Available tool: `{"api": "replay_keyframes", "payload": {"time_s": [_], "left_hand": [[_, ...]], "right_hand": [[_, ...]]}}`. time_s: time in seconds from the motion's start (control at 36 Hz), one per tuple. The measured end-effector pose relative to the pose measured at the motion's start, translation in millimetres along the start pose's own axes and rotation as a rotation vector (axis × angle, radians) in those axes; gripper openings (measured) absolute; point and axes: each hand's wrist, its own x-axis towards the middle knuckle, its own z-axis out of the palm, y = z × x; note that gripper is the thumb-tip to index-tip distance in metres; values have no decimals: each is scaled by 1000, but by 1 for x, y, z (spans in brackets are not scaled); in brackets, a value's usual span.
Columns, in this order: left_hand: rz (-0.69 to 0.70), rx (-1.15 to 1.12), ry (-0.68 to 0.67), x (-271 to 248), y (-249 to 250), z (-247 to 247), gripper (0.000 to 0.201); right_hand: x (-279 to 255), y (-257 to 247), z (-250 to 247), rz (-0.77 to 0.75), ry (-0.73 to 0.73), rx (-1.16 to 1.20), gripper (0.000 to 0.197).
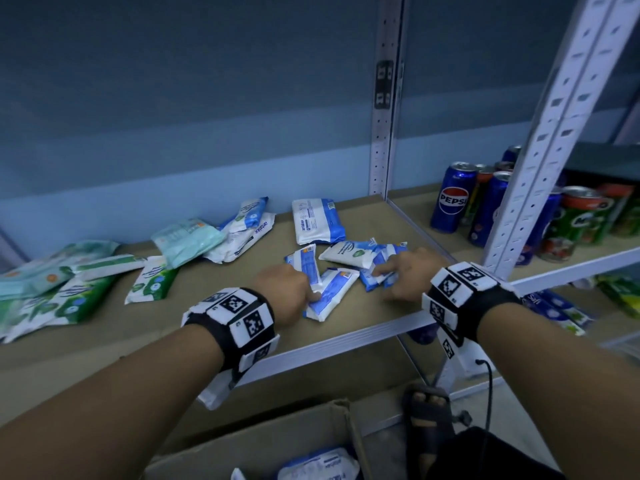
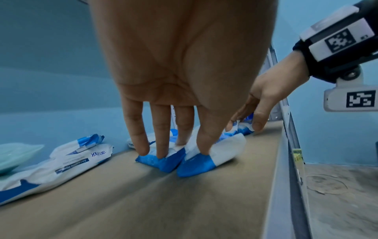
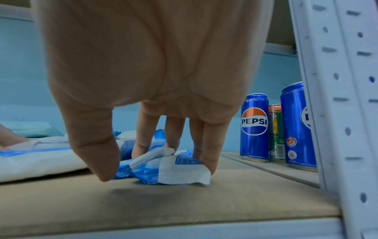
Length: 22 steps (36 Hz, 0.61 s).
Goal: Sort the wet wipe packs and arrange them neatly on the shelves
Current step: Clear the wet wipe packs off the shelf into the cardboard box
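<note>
Two bare hands worked over one tan board shelf (image 1: 360,306) edged in pale metal, with a blue wall behind and perforated white metal uprights (image 1: 550,126) at its right end.

Left hand (image 1: 282,294): fingers straight, tips pressing down on two small blue-and-white wet wipe packs (image 2: 184,161) that lay side by side near the shelf's front edge. Nothing was curled round them.

Right hand (image 1: 408,275): fingers and thumb bent round a loose cluster of small blue-and-white packs (image 3: 174,168) just right of the left hand's pair, pinching the crumpled wrappers against the board. The count in that cluster could not be told.

Behind the hands lay one larger white-and-blue wipe pack (image 1: 317,220), flat. Farther left lay two overlapping white-and-blue packs (image 1: 242,233), then a pale mint-green pack (image 1: 187,240), then a spread of green-and-white packs (image 1: 69,292) toward the left end; their number was unclear.

On the adjoining shelf to the right stood three blue Pepsi cans (image 1: 452,199) that could be counted, with green cans (image 1: 575,220) beside them, all upright.

Below, a brown cardboard box (image 1: 311,431) stood open on the floor and held at least one white-and-blue pack (image 1: 318,465).
</note>
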Motion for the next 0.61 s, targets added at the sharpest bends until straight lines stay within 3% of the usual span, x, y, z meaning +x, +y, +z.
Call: {"api": "replay_keyframes", "payload": {"time_s": [0.31,0.39,0.47,0.61], "left_hand": [[-198,-192,22,-6,21,-5,50],[-226,-205,40,-4,22,-4,35],[-228,-221,26,-4,21,0,32],[-218,-200,30,-3,22,3,29]], "right_hand": [[-2,5,-16,-34,-25,116,36],[3,8,-25,-12,92,162,16],[11,7,-25,52,186,141,9],[26,-10,-15,-8,200,133,38]]}}
